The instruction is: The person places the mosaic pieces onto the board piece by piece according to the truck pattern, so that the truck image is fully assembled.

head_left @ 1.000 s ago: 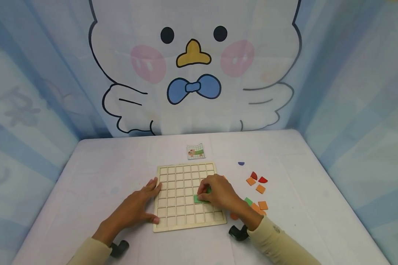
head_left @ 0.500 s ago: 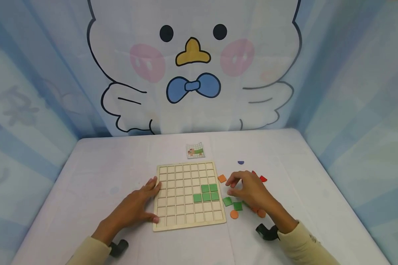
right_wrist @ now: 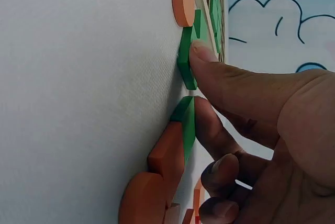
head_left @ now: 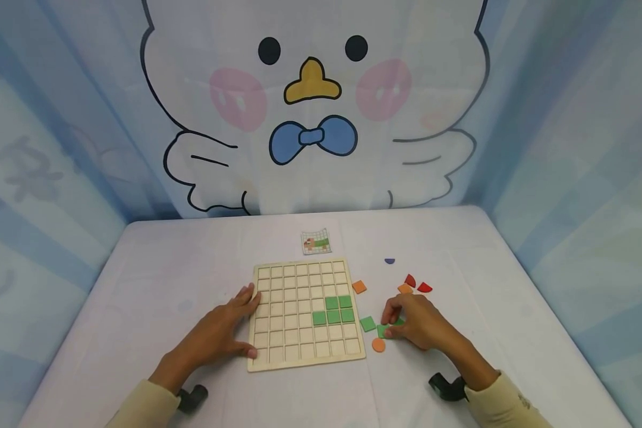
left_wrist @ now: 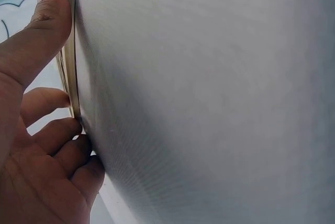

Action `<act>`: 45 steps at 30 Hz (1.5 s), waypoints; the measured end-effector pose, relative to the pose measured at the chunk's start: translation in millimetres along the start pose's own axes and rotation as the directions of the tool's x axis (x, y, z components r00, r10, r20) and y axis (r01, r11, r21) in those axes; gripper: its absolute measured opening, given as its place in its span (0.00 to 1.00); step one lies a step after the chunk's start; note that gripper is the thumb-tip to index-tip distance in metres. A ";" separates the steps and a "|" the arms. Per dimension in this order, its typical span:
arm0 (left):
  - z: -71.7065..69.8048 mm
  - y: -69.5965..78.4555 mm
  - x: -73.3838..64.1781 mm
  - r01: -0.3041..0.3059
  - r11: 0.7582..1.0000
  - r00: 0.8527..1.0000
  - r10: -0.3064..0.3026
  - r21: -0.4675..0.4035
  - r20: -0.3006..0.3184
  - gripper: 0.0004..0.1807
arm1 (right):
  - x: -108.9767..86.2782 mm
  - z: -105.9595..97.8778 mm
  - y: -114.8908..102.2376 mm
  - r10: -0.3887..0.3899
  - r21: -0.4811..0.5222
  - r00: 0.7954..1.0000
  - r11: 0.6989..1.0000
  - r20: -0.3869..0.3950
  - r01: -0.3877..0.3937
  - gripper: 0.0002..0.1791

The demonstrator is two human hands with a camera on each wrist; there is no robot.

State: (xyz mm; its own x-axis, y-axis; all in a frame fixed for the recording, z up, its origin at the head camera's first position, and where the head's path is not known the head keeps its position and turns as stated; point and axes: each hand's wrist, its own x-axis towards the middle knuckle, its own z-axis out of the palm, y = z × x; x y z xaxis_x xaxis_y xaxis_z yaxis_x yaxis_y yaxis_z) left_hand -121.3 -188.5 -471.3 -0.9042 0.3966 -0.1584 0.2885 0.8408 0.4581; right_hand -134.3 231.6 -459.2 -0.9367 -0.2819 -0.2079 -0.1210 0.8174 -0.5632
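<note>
A pale wooden grid board lies on the white table, with several green square tiles set in its right-hand cells. My left hand rests against the board's left edge, thumb near the lower corner and fingers higher up. To the right of the board, my right hand reaches down over loose tiles. In the right wrist view its thumb touches a green square tile, while the index fingertip meets another green tile. Thumb and index stand apart, with nothing pinched between them.
Behind the board lies a small picture card. Loose pieces at the right include an orange square, an orange disc, red quarter-rounds and a blue half-round. A printed curtain hangs beyond the table.
My right hand has left the board, uncovering the green tiles in its cells, and moved right and then down to the loose green tiles. My left hand has stayed at the board's edge.
</note>
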 end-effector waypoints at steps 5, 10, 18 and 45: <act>0.5 -0.8 0.8 -0.002 1.000 1.000 0.002 -0.003 0.006 0.68 | 0.2 0.4 -1.0 -0.008 0.022 1.000 1.000 0.018 0.007 0.14; 1.6 -1.3 0.8 -0.010 1.000 1.000 0.010 0.012 0.008 0.68 | -0.9 0.5 -2.3 -0.030 0.026 0.998 0.999 0.051 0.028 0.14; -0.3 -0.1 -0.1 -0.008 1.000 1.000 0.008 0.014 0.008 0.68 | -0.9 -1.8 -6.5 -0.074 0.063 0.995 0.996 0.065 0.070 0.15; -1.1 1.8 -1.7 -0.013 1.000 1.000 0.013 0.011 0.002 0.67 | 52.2 41.5 -91.0 -0.256 0.134 0.966 0.956 -0.049 0.260 0.12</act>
State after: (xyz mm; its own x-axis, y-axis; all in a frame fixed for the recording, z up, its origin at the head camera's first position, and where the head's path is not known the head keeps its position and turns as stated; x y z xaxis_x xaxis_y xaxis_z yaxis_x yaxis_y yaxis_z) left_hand -119.5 -188.1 -469.2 -0.8998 0.4082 -0.1540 0.3040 0.8397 0.4501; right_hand -158.5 121.7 -452.0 -0.8895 -0.4566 -0.0176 -0.3153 0.6412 -0.6996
